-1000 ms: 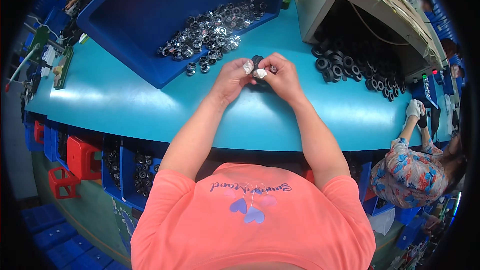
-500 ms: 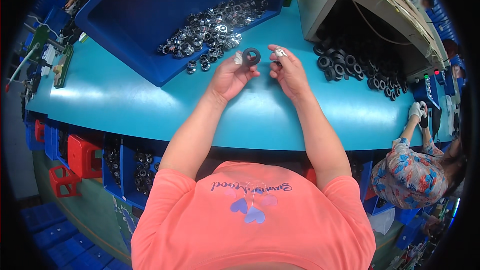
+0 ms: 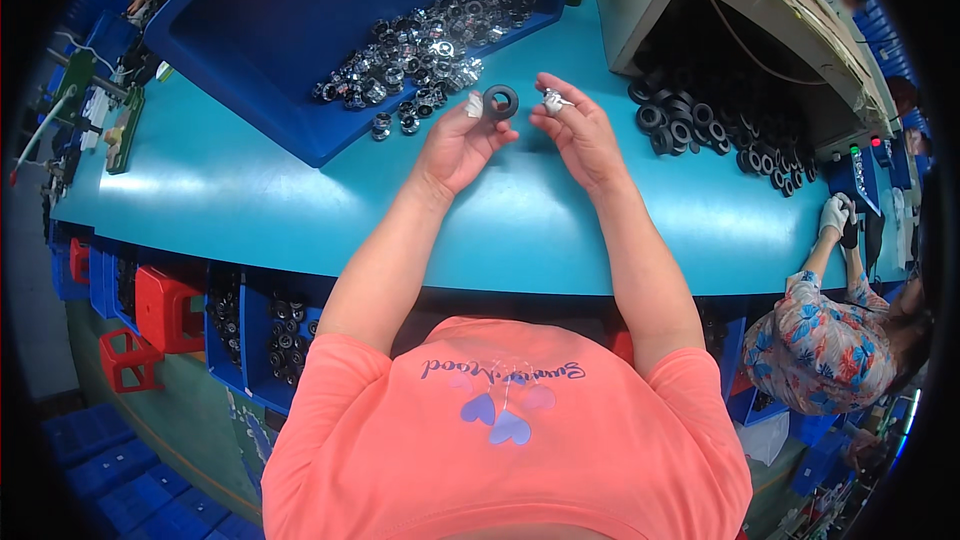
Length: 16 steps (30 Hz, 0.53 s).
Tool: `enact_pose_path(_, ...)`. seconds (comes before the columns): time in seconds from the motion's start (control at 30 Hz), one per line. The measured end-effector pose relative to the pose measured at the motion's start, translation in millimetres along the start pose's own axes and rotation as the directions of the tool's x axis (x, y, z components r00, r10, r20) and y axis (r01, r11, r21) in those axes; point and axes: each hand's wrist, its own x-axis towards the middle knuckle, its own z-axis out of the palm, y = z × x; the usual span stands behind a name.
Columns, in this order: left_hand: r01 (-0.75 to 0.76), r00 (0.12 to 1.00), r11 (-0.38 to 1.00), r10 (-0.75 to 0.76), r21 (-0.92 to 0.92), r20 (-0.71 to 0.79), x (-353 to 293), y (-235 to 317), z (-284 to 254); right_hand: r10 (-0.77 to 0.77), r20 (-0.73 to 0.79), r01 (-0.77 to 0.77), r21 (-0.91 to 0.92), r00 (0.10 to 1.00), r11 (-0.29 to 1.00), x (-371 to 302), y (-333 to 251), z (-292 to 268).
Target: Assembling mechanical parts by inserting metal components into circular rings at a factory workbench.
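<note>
My left hand (image 3: 458, 152) is closed, pinching a black rubber ring (image 3: 487, 106) upright between thumb and fingers, its hole showing. White wrapping covers the thumb tip. A short gap to the right, my right hand (image 3: 583, 140) has its thumb and fingers drawn together, with white wrapping at the thumb too. Something small and shiny seems to be at its fingertips, but I cannot make it out. Both hands are above the turquoise table (image 3: 480, 230), apart from each other. Beyond my left hand lie several small chrome wheel-like parts (image 3: 425, 65), mostly in a tilted blue bin (image 3: 270, 60).
At the right, a pile of black rubber rings (image 3: 690, 125) spills from an open beige box-like machine (image 3: 640, 10). A co-worker's gloved hands (image 3: 838, 215) are at the table's right end. Red stools (image 3: 168, 312) and blue bins of black parts (image 3: 255, 340) stand below the left edge.
My right hand has turned slightly, and its fingertips have shifted a little left and up toward the ring. My left hand still holds the ring, raised slightly.
</note>
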Motion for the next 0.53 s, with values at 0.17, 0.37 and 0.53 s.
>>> enact_pose_path(0.17,0.0,1.0,1.0,0.0,0.006,-0.009,-0.4,-0.4,-1.9,-0.163,0.083,0.179,-0.245,0.983,0.953,-5.7,0.8,8.8)
enact_pose_path(0.37,-0.003,0.999,0.996,0.006,0.085,-0.033,-0.8,-0.3,4.4,-0.278,0.156,0.317,-0.403,0.948,0.858,-3.0,10.5,1.4)
enact_pose_path(0.53,-0.005,0.999,0.987,-0.002,0.16,0.044,2.1,-3.8,-5.6,-0.423,0.236,0.479,-0.542,0.875,0.69,-4.6,10.1,5.3)
